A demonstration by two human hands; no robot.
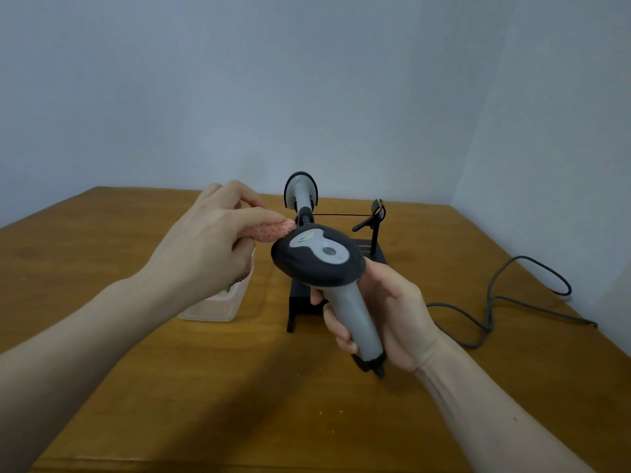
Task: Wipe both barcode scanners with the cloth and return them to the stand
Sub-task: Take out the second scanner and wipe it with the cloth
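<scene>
My right hand point(386, 315) grips the grey handle of a barcode scanner point(321, 257) with a black head, held above the table near the middle. My left hand point(205, 247) pinches a folded pink cloth point(273, 230) and presses its end against the far left edge of the scanner's head. A second grey and black scanner point(301, 191) sits upright at the back on the black stand point(374, 240), partly hidden behind the held scanner. The stand's empty holder arm rises at the right.
A translucent plastic container point(222, 305) stands on the wooden table point(170, 387) under my left wrist. A dark cable point(491, 302) loops over the table's right side. A pale wall closes off the back and right.
</scene>
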